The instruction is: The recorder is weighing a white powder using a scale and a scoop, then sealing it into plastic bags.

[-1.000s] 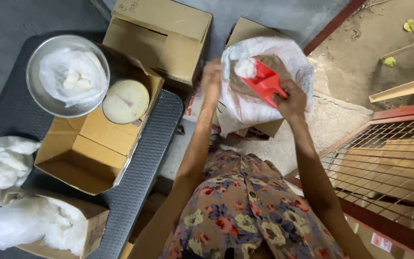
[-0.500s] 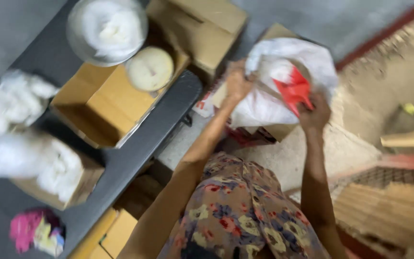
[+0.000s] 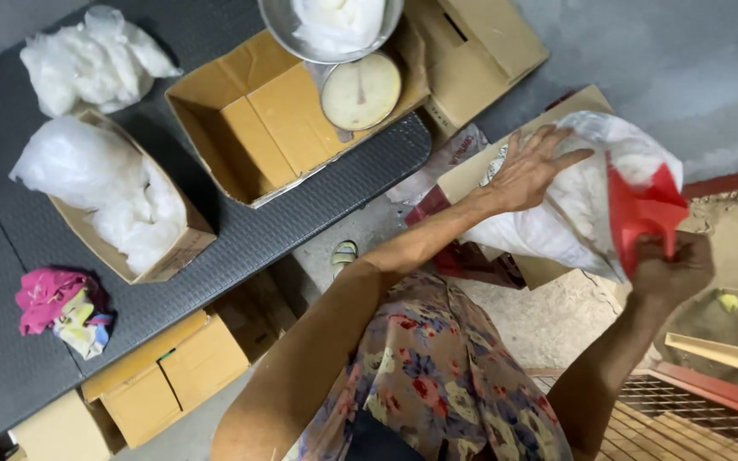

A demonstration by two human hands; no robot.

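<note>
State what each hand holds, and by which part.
The right hand holds a red scoop by its lower end. The left hand, fingers spread, rests flat on the white plastic bag, pressing rather than holding it.

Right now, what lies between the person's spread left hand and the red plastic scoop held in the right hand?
In the head view, the white plastic sack bulges between left hand and red plastic scoop.

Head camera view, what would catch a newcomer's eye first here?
The bright red scoop held by the right hand at the right, against a big white plastic bag that the left hand steadies. Up on the dark table stand a round dial scale and an open cardboard box.
</note>
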